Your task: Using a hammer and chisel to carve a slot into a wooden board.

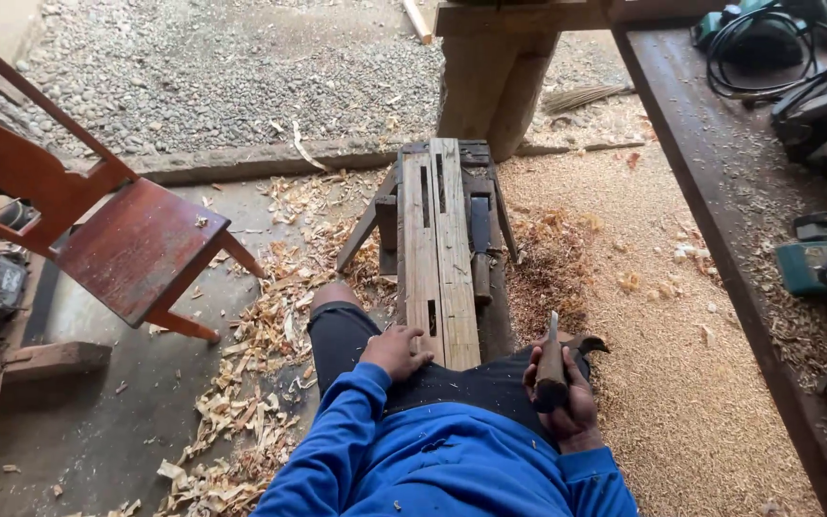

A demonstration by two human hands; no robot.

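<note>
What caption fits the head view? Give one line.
Seated astride a slotted timber, left hand resting on it, right hand gripping a chisel.

One head-worn camera looks steeply down from close above the person's lap, facing forward along the wooden beam [440, 258] toward gravel.

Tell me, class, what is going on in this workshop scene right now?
A person in a blue top sits astride a low wooden bench that carries slotted timber. The right hand grips a chisel, blade up, beside the thigh. The left hand rests at the timber's near end. Wood shavings cover the floor.
</note>
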